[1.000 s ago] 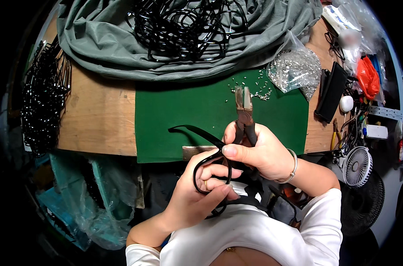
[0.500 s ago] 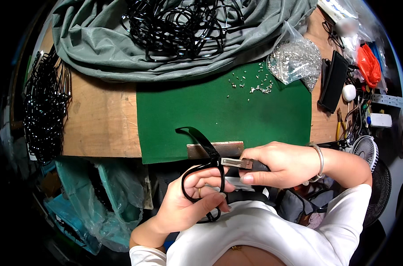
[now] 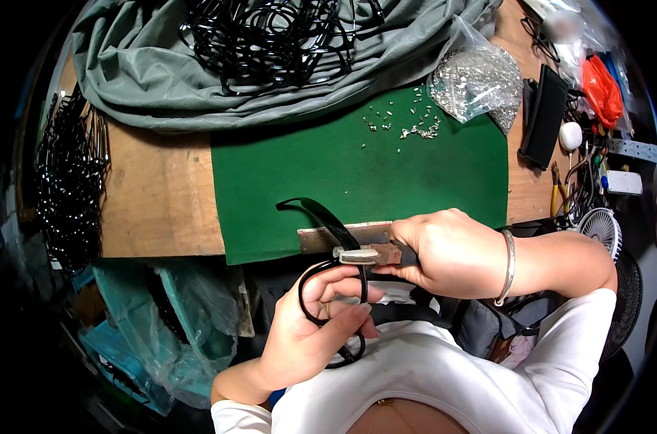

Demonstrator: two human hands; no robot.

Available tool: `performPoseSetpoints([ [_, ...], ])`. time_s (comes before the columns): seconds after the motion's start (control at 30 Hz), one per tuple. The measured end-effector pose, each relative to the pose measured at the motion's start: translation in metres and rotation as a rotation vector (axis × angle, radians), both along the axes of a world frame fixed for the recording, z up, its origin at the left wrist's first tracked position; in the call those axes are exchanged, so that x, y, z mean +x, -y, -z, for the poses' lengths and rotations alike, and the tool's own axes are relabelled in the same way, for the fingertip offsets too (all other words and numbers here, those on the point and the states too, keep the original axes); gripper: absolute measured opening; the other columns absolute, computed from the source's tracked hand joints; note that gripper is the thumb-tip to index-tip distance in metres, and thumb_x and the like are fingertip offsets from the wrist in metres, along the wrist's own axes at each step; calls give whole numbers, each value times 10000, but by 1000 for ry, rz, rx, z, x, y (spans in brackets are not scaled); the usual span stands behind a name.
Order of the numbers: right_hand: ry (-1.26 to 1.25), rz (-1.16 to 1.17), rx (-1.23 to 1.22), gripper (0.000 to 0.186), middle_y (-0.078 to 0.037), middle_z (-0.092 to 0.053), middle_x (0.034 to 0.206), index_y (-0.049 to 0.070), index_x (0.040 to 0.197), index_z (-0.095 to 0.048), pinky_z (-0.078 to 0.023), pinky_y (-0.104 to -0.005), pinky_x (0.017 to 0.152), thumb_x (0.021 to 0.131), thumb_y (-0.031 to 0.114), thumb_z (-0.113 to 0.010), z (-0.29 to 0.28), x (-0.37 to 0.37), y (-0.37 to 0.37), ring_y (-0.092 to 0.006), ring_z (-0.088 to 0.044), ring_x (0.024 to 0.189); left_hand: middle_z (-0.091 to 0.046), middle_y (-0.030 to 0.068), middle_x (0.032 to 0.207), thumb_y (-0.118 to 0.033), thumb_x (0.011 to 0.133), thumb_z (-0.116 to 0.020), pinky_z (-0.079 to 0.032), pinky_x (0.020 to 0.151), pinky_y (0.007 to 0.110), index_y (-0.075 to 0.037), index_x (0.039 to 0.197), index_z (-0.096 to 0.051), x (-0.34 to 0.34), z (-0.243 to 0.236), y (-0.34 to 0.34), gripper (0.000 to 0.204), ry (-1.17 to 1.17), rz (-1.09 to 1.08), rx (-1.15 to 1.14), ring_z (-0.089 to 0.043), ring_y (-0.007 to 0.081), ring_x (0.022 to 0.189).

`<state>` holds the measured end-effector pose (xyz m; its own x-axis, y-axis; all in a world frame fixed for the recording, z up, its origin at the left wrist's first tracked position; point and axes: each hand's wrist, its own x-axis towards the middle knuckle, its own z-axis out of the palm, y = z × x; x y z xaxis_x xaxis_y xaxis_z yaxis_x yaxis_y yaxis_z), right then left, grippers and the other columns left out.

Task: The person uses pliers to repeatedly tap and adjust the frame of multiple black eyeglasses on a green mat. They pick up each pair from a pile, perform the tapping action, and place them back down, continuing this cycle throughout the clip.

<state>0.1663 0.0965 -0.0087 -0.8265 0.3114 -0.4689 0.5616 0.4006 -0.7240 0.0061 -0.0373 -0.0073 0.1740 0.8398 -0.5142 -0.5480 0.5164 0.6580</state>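
My left hand (image 3: 307, 322) is closed around a black eyeglass frame (image 3: 320, 211), gripping it by its rims just below the table edge. One temple arm of the frame points up and to the left over the green mat (image 3: 285, 170). My right hand (image 3: 444, 253) is wrapped around the dark handles of a pair of pliers (image 3: 372, 254). The metal jaws of the pliers lie across the hinge corner of the frame; whether they pinch it, I cannot tell. Behind the jaws, a brownish textured strip (image 3: 314, 239) lies along the mat's front edge.
Small silvery metal pieces (image 3: 421, 132) are scattered on the mat beside a clear plastic bag (image 3: 473, 79) full of them. Black frames (image 3: 270, 43) pile on grey cloth (image 3: 162, 101); more (image 3: 68, 188) stand at the left. Yellow-handled pliers (image 3: 556, 192) and a small fan (image 3: 600, 230) are at right.
My right hand has turned and moved slightly up and left, bringing the pliers' jaws across the frame's hinge corner. The left hand keeps its hold. The whole view has shifted a little.
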Motion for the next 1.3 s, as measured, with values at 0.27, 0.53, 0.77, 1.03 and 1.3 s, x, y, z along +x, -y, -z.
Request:
performPoseSetpoints([
  [0.27, 28, -139, -351, 458, -216, -574, 743, -46, 924, -534, -440, -386, 645, 831, 400, -485, 3, 2, -40, -337, -574, 709, -542, 148, 1026, 88, 809, -459, -470, 646, 238, -23, 1233, -326, -9, -3, -4, 458, 8, 21, -7, -596, 172, 743],
  [0.53, -82, 175, 58, 339, -203, -550, 719, -29, 809, -529, -447, -398, 623, 772, 305, -572, 51, 12, -28, -353, -555, 687, -578, 160, 879, 71, 696, -573, -489, 675, 292, 91, 995, -492, -56, -38, -19, 310, -642, -105, 21, -586, 204, 812],
  [0.77, -124, 159, 64, 337, -204, -550, 740, -23, 800, -525, -437, -398, 627, 779, 311, -561, 45, 12, -28, -360, -547, 698, -576, 110, 865, -11, 723, -600, -458, 676, 266, 27, 955, -513, -138, 34, -58, 251, -1488, 246, 118, -562, 148, 750],
  [1.03, -76, 154, 158, 298, -178, -545, 747, -6, 846, -532, -433, -378, 618, 751, 270, -592, 40, -3, -15, -343, -540, 692, -560, 151, 748, -107, 693, -592, -434, 653, 411, -26, 786, -538, -114, 74, -162, 135, -2025, -137, 701, -544, 312, 724],
  [1.3, -153, -21, 561, 346, -139, -501, 1025, 28, 998, -513, -426, -379, 689, 709, 187, -617, 34, -23, -10, -294, -540, 787, -598, 97, 722, -199, 852, -488, -455, 559, 300, -24, 772, -476, -57, -9, -155, 193, -730, -26, 611, -572, 159, 628],
])
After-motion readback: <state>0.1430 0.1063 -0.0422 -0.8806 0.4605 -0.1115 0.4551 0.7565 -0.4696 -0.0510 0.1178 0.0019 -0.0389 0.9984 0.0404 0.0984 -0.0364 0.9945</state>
